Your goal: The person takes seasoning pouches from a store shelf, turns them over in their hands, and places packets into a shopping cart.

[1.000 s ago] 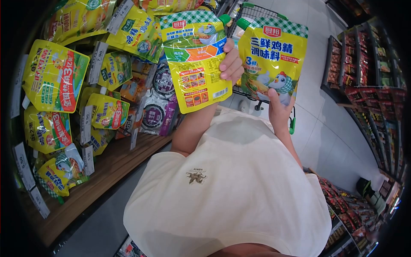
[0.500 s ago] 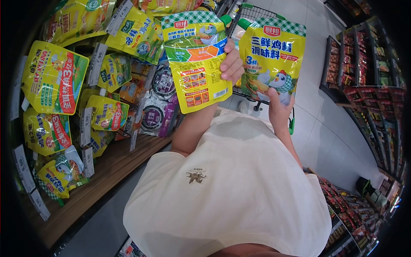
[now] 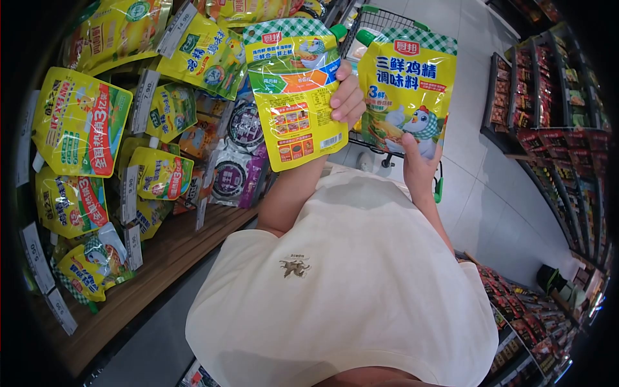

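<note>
My left hand [image 3: 348, 97] grips the right edge of a yellow pouch [image 3: 293, 109], whose back faces me with a green checked top, small print and a barcode. To its right, my right hand [image 3: 420, 158] holds a second yellow pouch [image 3: 412, 84] by its lower part, thumb in front. That one shows its front, with large blue lettering and a cartoon chicken. Both pouches are upright, side by side, with green caps at their top corners. The fingers behind the right pouch are mostly hidden.
At the left, a wooden-edged shelf [image 3: 158, 274] carries several yellow pouches [image 3: 84, 122] and price tags [image 3: 145, 100]. A shopping cart [image 3: 387, 20] stands behind the held pouches on the tiled floor [image 3: 487, 193]. Shelves of red packets [image 3: 561, 155] line the right side.
The right pouch has shifted slightly left. The shelf goods at the left sit slightly lower in the view. Both hands keep their hold.
</note>
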The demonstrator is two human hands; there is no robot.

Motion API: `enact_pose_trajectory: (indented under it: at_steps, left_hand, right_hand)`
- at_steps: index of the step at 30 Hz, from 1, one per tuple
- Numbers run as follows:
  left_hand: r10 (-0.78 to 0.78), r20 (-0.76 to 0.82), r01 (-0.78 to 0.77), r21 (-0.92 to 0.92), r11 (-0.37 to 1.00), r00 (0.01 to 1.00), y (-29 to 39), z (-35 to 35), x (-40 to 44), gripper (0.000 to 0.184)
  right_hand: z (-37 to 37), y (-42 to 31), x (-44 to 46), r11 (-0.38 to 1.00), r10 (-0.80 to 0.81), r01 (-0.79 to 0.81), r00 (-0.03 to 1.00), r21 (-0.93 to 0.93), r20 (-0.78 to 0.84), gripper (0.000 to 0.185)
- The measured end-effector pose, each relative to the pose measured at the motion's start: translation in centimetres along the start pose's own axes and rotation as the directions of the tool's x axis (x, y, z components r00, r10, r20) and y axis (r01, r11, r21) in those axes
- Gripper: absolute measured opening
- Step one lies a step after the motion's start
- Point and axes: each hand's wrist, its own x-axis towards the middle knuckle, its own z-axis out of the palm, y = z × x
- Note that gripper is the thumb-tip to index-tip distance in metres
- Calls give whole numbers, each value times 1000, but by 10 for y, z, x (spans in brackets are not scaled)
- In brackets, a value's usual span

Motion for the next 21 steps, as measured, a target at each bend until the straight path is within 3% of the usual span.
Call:
enact_pose_trajectory:
  at_steps: [9, 18, 21]
  left_hand:
    - [-16, 6, 16, -20, 1000, 1000, -1, -2, 0, 20]
    - [-6, -13, 5, -32, 999, 1000, -2, -1, -2, 19]
    - [-26, -3, 26, -16, 1000, 1000, 0, -5, -2, 34]
  right_hand:
    - [3, -4, -1, 1000, 0, 0, 1000, 18, 4, 38]
    - [2, -6, -2, 1000, 19, -19, 1000, -10, -6, 29]
    - [2, -6, -2, 999, 3, -3, 1000, -43, -10, 29]
